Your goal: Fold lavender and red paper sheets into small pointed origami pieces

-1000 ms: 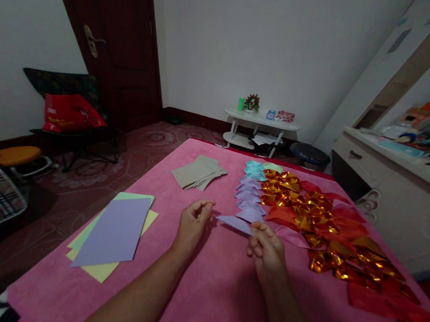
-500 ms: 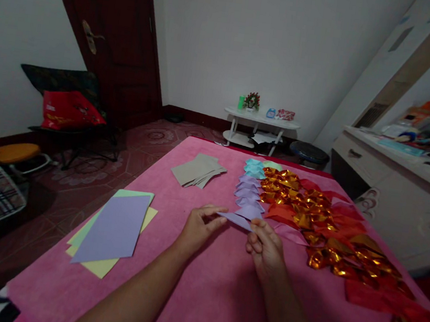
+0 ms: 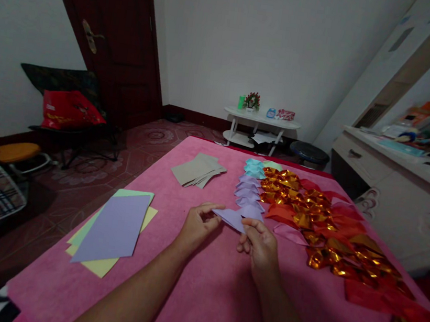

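Note:
A folded piece of purple paper (image 3: 230, 218) is stretched between my two hands, just above the pink cloth. My left hand (image 3: 199, 226) pinches its left corner between thumb and fingers. At its right end, my right hand (image 3: 261, 244) grips it with thumb and forefinger, the other fingers curled in. Right behind it lies a row of folded purple papers (image 3: 248, 189), with folded light-blue ones (image 3: 254, 168) at the far end. Shiny gold folded papers (image 3: 281, 183) and red ones (image 3: 379, 298) are spread to the right of my right hand.
Flat purple sheets (image 3: 114, 229) lie over green and yellow ones at the left of the pink-covered table (image 3: 196, 306). A fanned stack of grey paper (image 3: 198, 170) sits farther back. Beyond are a low white stand (image 3: 260, 118), a dark stool (image 3: 309, 153) and a drawer cabinet (image 3: 410, 208).
My right hand has shifted slightly left and toward my left hand. The purple paper has moved left with it and now shows more of its broad face.

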`<control>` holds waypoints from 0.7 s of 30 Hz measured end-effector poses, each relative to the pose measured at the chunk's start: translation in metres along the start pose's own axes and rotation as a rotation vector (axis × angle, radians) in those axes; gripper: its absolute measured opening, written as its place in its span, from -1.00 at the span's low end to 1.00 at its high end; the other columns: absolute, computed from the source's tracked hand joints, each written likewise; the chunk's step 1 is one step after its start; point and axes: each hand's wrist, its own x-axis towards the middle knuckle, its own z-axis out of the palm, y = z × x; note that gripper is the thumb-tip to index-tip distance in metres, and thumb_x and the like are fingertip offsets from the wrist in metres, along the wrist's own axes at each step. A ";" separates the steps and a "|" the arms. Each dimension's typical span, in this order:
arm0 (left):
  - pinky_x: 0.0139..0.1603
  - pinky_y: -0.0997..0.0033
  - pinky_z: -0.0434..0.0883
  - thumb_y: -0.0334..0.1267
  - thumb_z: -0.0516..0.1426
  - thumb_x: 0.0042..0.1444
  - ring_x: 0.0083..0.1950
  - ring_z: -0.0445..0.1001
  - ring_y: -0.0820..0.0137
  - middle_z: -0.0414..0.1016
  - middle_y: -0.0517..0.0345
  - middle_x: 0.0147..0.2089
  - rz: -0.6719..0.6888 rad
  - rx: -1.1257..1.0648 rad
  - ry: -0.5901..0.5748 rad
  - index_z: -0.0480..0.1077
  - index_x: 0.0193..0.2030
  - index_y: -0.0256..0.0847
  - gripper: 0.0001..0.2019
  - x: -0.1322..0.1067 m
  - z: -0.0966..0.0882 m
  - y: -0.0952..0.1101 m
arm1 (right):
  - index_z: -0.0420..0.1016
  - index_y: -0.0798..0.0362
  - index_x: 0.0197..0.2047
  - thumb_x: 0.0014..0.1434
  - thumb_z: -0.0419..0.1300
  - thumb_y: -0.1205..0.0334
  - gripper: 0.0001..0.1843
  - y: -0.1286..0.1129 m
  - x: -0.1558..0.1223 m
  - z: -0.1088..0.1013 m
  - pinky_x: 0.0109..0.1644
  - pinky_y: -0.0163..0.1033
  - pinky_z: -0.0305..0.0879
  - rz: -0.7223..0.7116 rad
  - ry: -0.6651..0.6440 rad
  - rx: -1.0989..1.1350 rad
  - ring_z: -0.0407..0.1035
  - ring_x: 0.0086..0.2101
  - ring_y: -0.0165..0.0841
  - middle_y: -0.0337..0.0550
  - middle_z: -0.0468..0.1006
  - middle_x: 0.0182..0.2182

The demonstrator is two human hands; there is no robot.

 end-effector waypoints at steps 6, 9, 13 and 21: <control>-0.38 0.48 0.33 -0.30 0.12 -0.01 -0.41 0.40 0.44 0.50 0.03 -0.39 -0.022 0.002 0.091 0.58 -0.24 -0.34 -0.74 0.001 0.000 -0.002 | 0.42 0.10 -0.25 -0.08 0.32 0.00 -0.59 0.006 -0.003 0.006 -0.63 -0.38 0.21 -0.089 0.006 -0.175 0.17 -0.69 -0.53 -0.32 0.41 -0.61; -0.35 0.46 0.34 -0.31 0.11 0.02 -0.38 0.42 0.41 0.52 0.03 -0.36 0.028 0.144 0.082 0.58 -0.25 -0.31 -0.76 0.000 0.000 -0.003 | 0.41 0.08 -0.17 -0.15 0.37 0.01 -0.50 0.009 -0.005 0.009 -0.63 -0.40 0.19 -0.141 0.037 -0.237 0.19 -0.66 -0.52 -0.31 0.42 -0.54; -0.28 0.44 0.37 -0.38 0.09 0.03 -0.32 0.45 0.38 0.53 0.01 -0.32 0.131 0.276 0.040 0.58 -0.25 -0.28 -0.77 -0.004 0.003 -0.001 | 0.42 0.06 -0.17 -0.11 0.33 -0.03 -0.52 0.009 -0.007 0.010 -0.62 -0.37 0.23 -0.139 0.108 -0.282 0.22 -0.68 -0.48 -0.33 0.42 -0.62; -0.38 0.48 0.32 -0.35 0.16 0.03 -0.40 0.41 0.41 0.52 0.04 -0.41 0.262 0.418 -0.008 0.59 -0.32 -0.24 -0.84 -0.010 0.009 0.002 | 0.45 0.07 -0.17 -0.03 0.25 0.04 -0.62 0.012 -0.003 0.002 -0.60 -0.33 0.24 -0.142 0.138 -0.454 0.32 -0.66 -0.39 -0.26 0.46 -0.62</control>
